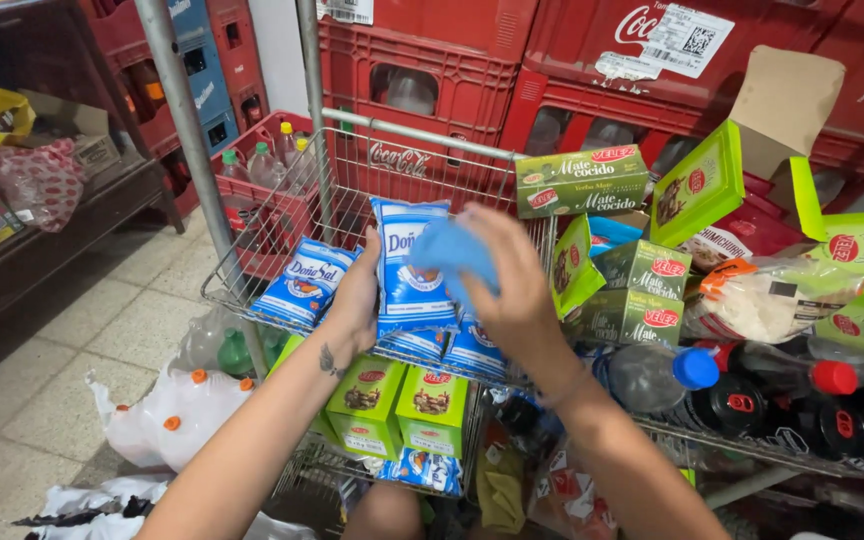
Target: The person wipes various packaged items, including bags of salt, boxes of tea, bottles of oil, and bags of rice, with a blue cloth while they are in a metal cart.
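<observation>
The left hand [357, 300] grasps an upright blue-and-white plastic salt packet [407, 265] by its left edge, over the grey wire shelf basket [282, 205]. The right hand [512, 285] presses a crumpled light-blue cloth [449, 250] against the packet's upper right, fingers closed on it. Green cardboard tea boxes [642, 285] stand just right of the basket; a matching flat packet [304, 283] lies inside it at the left.

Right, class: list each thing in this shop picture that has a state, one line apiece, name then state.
Blue-and-white packet: upright, held by left hand.
Blue cloth: pressed on the packet by right hand.
Wire basket: holding packets.
Green boxes: closed, side by side.
Red crates: stacked.
</observation>
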